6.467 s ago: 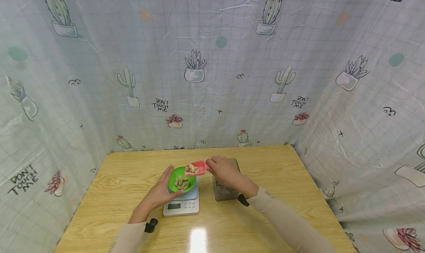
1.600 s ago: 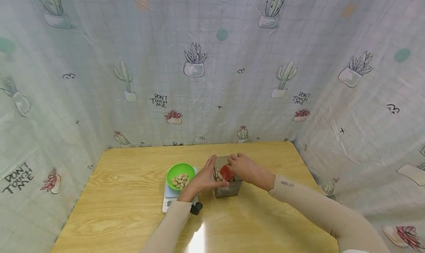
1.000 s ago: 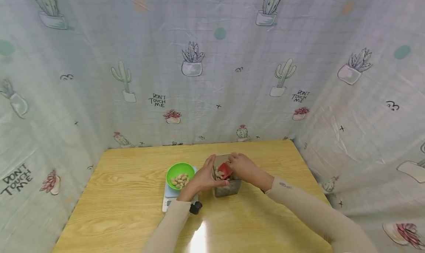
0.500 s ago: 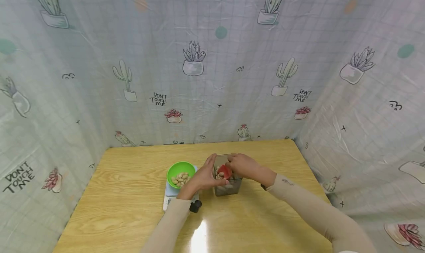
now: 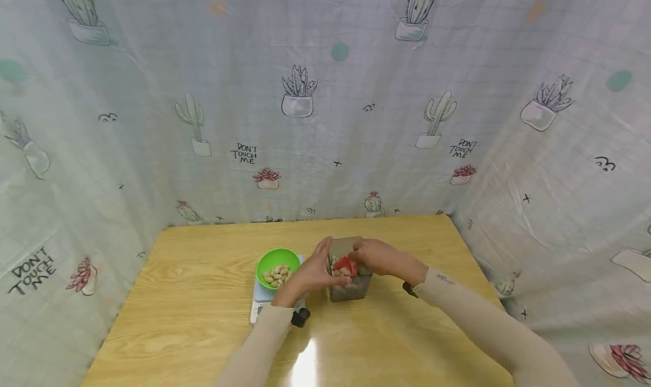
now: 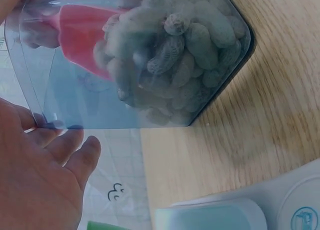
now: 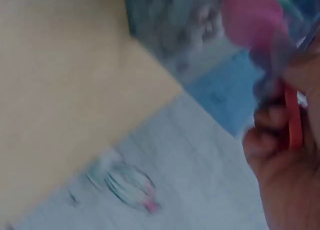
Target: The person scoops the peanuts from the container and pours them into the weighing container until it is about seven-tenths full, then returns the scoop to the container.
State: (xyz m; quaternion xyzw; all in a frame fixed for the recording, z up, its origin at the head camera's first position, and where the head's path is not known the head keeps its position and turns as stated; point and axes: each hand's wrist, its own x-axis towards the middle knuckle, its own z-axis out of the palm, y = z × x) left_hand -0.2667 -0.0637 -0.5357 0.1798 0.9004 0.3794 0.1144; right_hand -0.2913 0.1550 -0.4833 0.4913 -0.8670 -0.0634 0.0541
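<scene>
Red plastic scoop [image 5: 351,264] was gripped in right hand [image 5: 378,257], smoky plastic box [image 5: 351,292] in left hand [image 5: 313,269]. Filling was judged underway, level lifting needed.

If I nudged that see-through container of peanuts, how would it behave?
The container probably wouldn't roll, given its flat sides. The peanuts heaped low inside likely help steady it, though, being loose and rounded, they may shift. Its smooth walls look stiff but might feel slippery.

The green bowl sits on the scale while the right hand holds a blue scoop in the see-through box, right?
Not quite: the scoop in the right hand is red, not blue, as the head view shows. The rest holds.
</scene>
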